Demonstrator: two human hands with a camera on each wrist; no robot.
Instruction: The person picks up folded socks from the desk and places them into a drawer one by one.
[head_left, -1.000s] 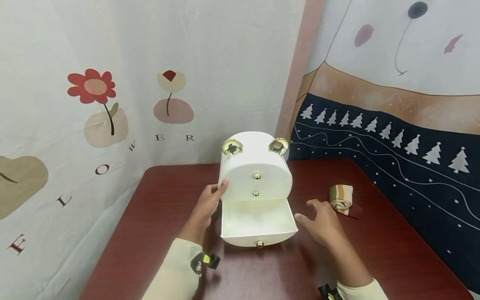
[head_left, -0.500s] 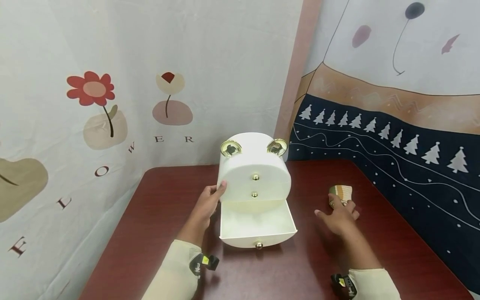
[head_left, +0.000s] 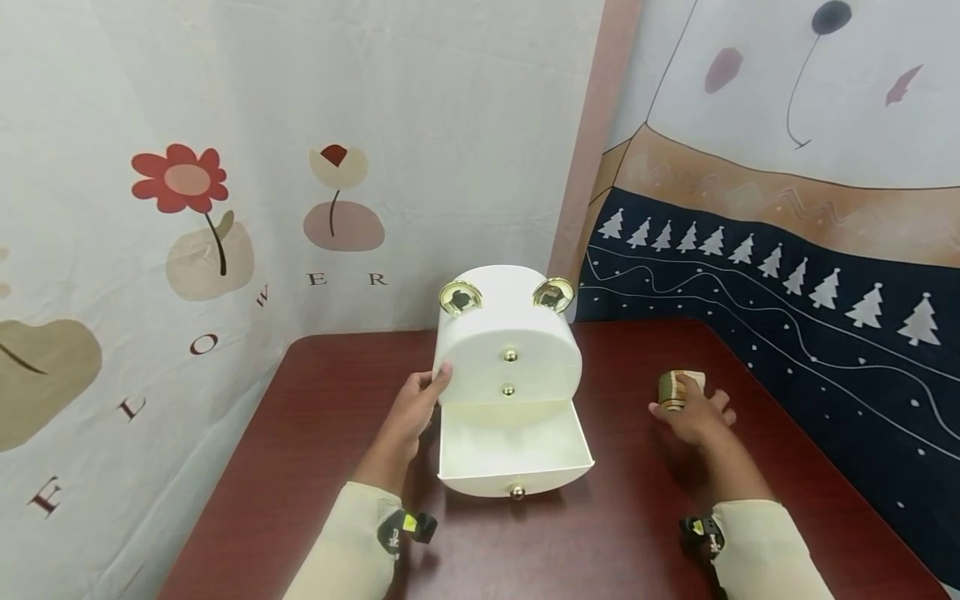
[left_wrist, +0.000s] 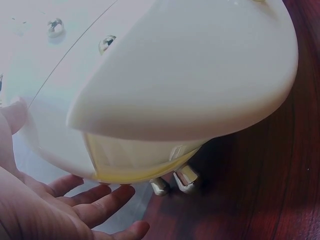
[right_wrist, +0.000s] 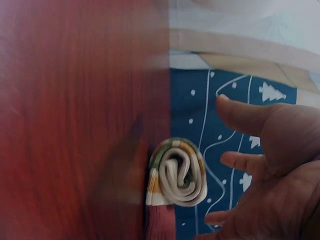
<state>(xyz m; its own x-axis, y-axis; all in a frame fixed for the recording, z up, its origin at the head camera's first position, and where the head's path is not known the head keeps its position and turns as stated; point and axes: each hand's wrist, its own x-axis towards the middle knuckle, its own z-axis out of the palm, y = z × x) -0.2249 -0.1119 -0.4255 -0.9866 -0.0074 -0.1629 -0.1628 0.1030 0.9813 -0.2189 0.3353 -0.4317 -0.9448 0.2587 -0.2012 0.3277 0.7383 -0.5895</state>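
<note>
A white storage box (head_left: 506, 367) with a rounded top, gold knobs and two round gold eye-like pieces stands on the table. Its bottom drawer (head_left: 513, 442) is pulled out, with nothing seen inside. My left hand (head_left: 411, 412) holds the box's left side, thumb on the front edge; in the left wrist view its fingers (left_wrist: 105, 205) lie along the side. A rolled striped sock (head_left: 671, 390), green, orange and cream, lies at the right. My right hand (head_left: 697, 414) is over it, fingers spread, thumb beside it; the right wrist view shows a gap between hand and roll (right_wrist: 177, 172).
The dark red table (head_left: 337, 375) runs back to a pale printed wall cloth (head_left: 450, 125). A navy cloth with white trees (head_left: 787, 333) hangs along the table's right edge. Small metallic feet (left_wrist: 185, 179) show under the box in the left wrist view.
My right hand has moved right from beside the drawer to the rolled sock. The left hand and the box have stayed in place.
</note>
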